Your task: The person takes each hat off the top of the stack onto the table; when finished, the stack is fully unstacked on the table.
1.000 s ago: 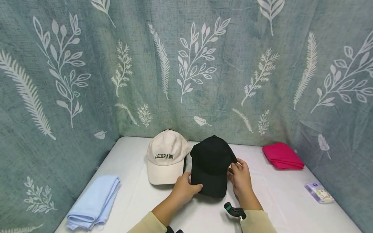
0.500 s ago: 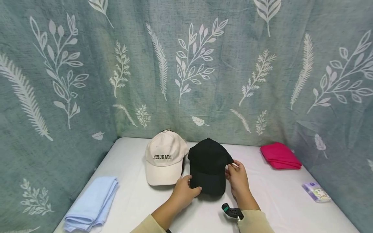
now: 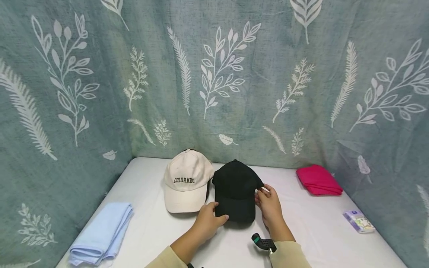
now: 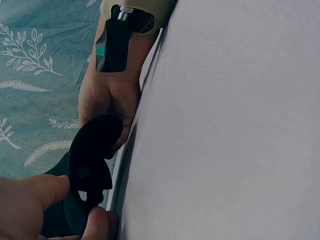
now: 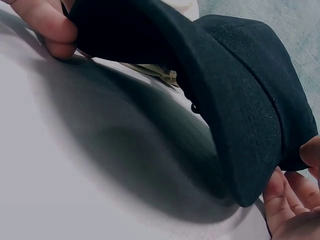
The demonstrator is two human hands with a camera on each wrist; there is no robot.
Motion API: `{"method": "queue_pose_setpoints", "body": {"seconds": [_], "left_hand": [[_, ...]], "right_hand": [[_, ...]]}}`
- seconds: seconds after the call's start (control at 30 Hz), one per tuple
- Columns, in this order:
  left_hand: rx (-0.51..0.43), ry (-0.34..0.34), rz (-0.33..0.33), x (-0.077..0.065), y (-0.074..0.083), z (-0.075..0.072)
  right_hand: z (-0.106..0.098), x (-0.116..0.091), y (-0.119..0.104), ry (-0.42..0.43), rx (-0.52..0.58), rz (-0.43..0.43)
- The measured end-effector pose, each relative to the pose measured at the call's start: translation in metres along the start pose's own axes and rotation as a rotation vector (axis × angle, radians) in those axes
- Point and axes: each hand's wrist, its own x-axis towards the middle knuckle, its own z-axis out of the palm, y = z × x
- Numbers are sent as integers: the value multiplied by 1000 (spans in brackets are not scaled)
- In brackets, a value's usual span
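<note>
A black baseball cap (image 3: pixel 234 180) faces forward near the back of the table, between both hands. My left hand (image 3: pixel 207 220) pinches the left side of its brim, thumb on top. My right hand (image 3: pixel 270 205) holds the cap's lower right edge between thumb and fingers. In the right wrist view the brim (image 5: pixel 235 120) is raised off the white cloth and casts a shadow beneath. Right beside it on the left sits a cream cap (image 3: pixel 187 175) with COLORADO lettering. The left wrist view shows the black cap (image 4: pixel 92 150) edge-on, with the right hand (image 4: pixel 110 100) beyond it.
A folded light blue cloth (image 3: pixel 102 232) lies at the left side of the white table (image 3: pixel 321 238). To the right are a folded red cloth (image 3: pixel 318 180) and a small purple-and-white packet (image 3: pixel 359 221). Patterned green curtains (image 3: pixel 214 74) enclose the back and sides.
The black cap has shifted slightly left, closer to the cream cap, and its crown has come down a little. Both hands keep hold of it. The head view has turned slightly.
</note>
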Motion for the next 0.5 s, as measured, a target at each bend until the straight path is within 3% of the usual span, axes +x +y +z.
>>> {"method": "queue_pose_setpoints", "body": {"seconds": [0.3,0.5], "left_hand": [[-11,-4,-37,-3,-2,6],[18,45,-14,1,0,3]], "right_hand": [[-8,0,3,-35,-91,38],[-4,3,1,-60,-77,40]]}}
